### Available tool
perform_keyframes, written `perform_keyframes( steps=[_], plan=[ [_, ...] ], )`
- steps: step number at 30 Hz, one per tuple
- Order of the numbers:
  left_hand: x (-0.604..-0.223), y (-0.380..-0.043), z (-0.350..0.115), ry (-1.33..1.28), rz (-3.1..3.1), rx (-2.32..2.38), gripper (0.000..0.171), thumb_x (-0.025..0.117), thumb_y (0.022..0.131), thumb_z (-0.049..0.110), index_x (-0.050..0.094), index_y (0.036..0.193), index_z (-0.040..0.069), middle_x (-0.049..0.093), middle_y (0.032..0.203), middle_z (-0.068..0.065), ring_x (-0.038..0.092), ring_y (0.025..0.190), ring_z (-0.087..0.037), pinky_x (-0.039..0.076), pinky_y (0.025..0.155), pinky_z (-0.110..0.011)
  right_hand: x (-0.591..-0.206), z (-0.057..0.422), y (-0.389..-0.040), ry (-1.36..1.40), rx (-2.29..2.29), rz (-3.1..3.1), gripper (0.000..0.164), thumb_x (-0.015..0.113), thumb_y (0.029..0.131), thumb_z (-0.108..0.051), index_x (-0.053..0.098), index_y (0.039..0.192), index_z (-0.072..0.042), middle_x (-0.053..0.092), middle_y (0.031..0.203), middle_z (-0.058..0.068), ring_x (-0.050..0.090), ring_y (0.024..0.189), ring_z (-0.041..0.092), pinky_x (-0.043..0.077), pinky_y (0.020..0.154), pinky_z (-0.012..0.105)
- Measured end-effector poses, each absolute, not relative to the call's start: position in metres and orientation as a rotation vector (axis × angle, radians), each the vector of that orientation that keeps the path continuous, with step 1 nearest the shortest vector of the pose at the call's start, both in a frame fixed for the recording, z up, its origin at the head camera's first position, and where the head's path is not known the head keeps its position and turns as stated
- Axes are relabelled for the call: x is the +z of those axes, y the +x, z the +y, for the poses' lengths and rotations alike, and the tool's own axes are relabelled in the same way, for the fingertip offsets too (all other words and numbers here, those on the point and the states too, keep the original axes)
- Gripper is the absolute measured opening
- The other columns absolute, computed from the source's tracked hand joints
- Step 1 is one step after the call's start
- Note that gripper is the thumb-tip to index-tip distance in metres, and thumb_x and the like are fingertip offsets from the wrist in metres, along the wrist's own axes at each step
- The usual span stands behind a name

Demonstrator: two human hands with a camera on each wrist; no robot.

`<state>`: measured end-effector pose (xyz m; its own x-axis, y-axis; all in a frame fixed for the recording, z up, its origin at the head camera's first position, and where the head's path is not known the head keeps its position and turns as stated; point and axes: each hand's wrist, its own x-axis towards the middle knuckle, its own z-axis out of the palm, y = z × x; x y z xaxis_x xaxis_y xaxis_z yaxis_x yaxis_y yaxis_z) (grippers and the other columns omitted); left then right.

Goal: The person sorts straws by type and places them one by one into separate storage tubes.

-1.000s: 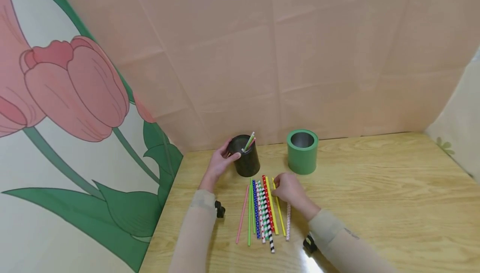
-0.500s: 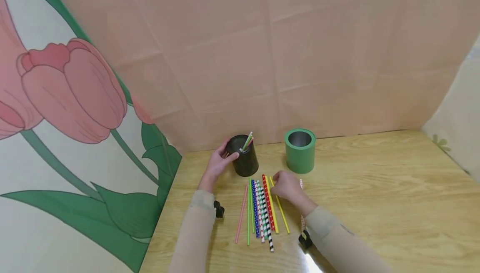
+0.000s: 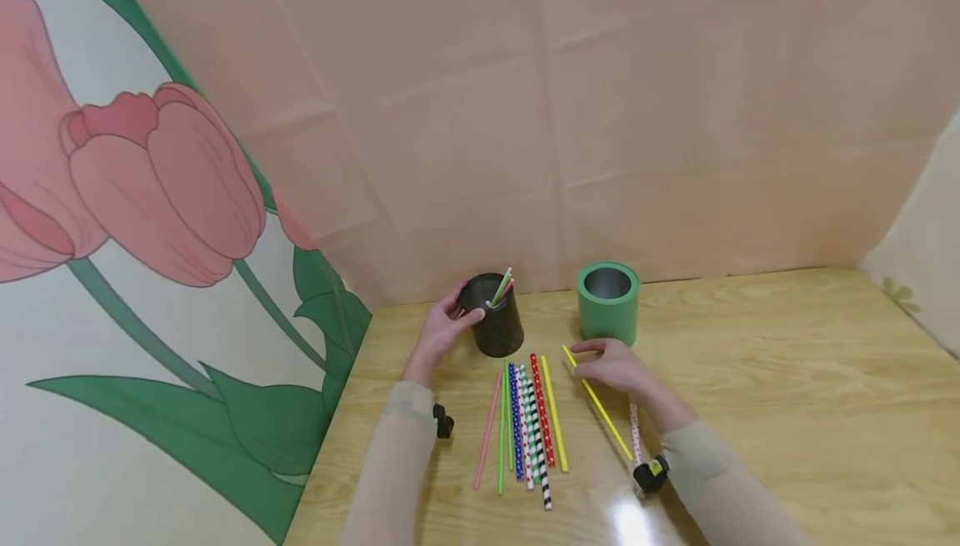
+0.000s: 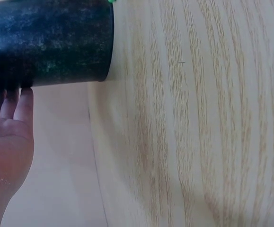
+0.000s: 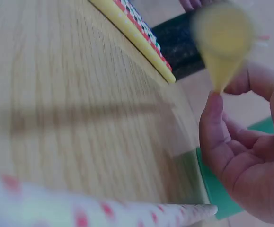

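Note:
My left hand (image 3: 441,331) grips the black cup (image 3: 501,334) by its rim and far left side, the thumb over the near rim. A few thin straws (image 3: 500,286) stand leaning inside the cup. In the left wrist view my left fingers (image 4: 23,106) touch the cup's wall. My right hand (image 3: 611,364) pinches a yellow straw (image 3: 603,411) near its far end, between thumb and index finger. In the right wrist view that straw (image 5: 219,61) points at the camera, over the table. Under the right forearm lies a white straw with red spots (image 3: 635,433), partly hidden.
Just beyond my right hand stands a green cup (image 3: 618,321). A row of several straws (image 3: 531,429), plain, spotted and striped, lies on the wooden table (image 3: 787,379) between the arms. A peach-coloured sheet (image 3: 600,112) hangs behind; a wall with painted tulips (image 3: 195,187) borders the left.
My right hand has moved right, carrying the yellow straw away from the row, its near end swinging right. My left hand stays on the black cup.

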<state>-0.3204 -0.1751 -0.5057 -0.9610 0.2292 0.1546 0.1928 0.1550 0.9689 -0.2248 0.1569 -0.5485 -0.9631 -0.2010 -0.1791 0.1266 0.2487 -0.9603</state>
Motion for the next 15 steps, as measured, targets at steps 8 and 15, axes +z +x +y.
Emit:
perform_keyframes(
  steps=[8,15],
  plan=[
    [-0.509,-0.317,-0.173,0.451,2.376,1.991,0.079,0.076,0.096,0.001,0.035,0.163,-0.005,0.032,0.169,-0.022,0.036,0.154,-0.035,0.031,0.126,-0.043,-0.562,0.172,-0.225,-0.100,-1.838,2.208,0.052,0.071,0.092,-0.002,0.060,0.142,0.011,0.069,0.122,0.025,0.068,0.092,0.016,0.059,0.075,0.028],
    [-0.507,-0.319,-0.174,0.448,2.400,1.980,0.080,0.077,0.097,0.003,0.034,0.164,-0.004,0.033,0.170,-0.018,0.037,0.154,-0.031,0.033,0.125,-0.039,-0.548,0.171,-0.225,-0.146,-1.865,2.179,0.054,0.071,0.092,-0.002,0.058,0.143,0.010,0.067,0.123,0.024,0.066,0.097,0.018,0.062,0.079,0.032]
  ],
)
